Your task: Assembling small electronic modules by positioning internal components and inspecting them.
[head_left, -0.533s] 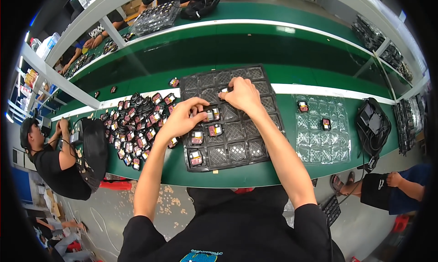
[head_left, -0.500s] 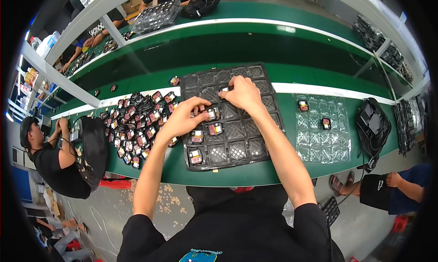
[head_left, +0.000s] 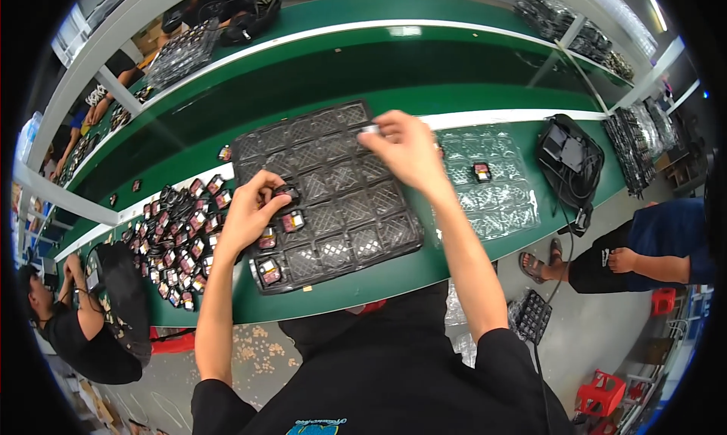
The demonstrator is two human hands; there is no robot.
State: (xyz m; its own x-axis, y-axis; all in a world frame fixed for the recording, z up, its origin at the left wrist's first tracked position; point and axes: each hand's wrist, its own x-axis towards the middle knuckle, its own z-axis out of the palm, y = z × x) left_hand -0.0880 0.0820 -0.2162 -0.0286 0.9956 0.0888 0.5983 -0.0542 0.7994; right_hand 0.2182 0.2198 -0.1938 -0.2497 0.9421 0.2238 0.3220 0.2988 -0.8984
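A black plastic compartment tray lies in front of me on the green bench. My left hand is over its left side, thumb and fingers closed on a small black device that looks tilted. Just below, a similar device with a red and white face sits in a pocket; others lie in the left column. My right hand is raised by the tray's far right corner, pinching a small pale silvery piece whose kind I cannot tell.
A heap of similar devices lies left of the tray. To the right are a clear plastic tray with a device in it and a black bag with cables. A person sits at far left; another stands at right.
The whole view has swung right. My right hand has lifted from a middle pocket toward the tray's right edge with the silvery piece. In my left hand the device has tipped up.
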